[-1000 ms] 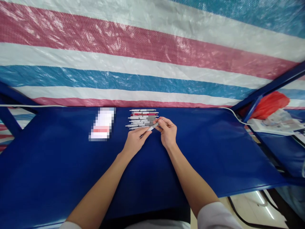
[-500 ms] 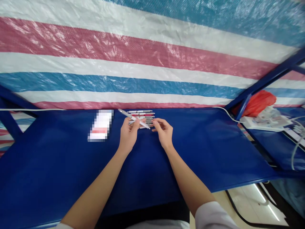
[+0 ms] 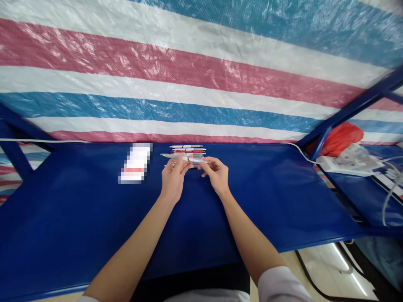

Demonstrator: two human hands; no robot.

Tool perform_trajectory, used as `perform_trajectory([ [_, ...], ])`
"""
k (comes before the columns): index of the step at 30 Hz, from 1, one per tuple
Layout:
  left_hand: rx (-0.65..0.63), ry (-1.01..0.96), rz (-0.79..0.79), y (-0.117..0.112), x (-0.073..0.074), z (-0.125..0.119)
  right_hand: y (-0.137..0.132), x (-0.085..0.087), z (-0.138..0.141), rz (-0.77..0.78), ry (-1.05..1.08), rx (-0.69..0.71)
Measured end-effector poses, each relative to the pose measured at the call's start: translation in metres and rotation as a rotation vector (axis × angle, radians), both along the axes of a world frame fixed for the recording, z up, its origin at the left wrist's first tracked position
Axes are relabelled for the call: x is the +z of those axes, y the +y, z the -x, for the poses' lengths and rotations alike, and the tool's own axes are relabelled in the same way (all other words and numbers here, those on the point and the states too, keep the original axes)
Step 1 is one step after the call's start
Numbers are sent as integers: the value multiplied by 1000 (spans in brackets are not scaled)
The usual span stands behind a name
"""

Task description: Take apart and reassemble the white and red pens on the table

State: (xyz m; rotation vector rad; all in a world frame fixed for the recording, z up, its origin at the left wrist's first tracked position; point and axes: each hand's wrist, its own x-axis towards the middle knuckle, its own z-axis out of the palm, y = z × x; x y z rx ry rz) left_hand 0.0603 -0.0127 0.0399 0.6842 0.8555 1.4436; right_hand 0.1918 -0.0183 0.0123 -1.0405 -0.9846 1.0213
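Note:
A white and grey pen (image 3: 191, 159) is held nearly level above the blue tabletop. My left hand (image 3: 172, 178) is closed around its left half, thumb and fingertips pinching it. At the pen's right end, the thumb and forefinger of my right hand (image 3: 218, 174) are pinched together on the tip. Just behind and under the held pen lies a row of several pens (image 3: 188, 146), side by side on the table. One of them has a red part (image 3: 198, 150); others are white and grey. My hands and the held pen partly hide the nearer ones.
To the left of the pens lies a blurred-out white packet (image 3: 137, 157) with a red band. The blue table (image 3: 94, 222) meets a striped tarpaulin (image 3: 189, 75) at its back. A blue metal frame (image 3: 343, 109), a red plastic bag (image 3: 343, 136) and cables stand at the right.
The held pen has swung from a steep slant to nearly level. My right hand's fingertips have met its right end, where they were slightly apart before.

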Motion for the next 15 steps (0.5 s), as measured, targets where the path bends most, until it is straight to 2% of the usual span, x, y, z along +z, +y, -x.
perform_trajectory([
  [3,51,-35,51,0,-1,5,0,0,2,-17,58,37],
  [6,-1,-21,69,-3,-1,5,1,1,6,-19,144,36],
  [10,-79,75,21,-11,-2,2,2,2,10,2,253,-59],
  [12,-123,273,-61,-15,-3,5,4,3,8,15,336,-111],
  [15,-177,800,-314,-20,-8,16,8,6,0,16,497,-130],
])
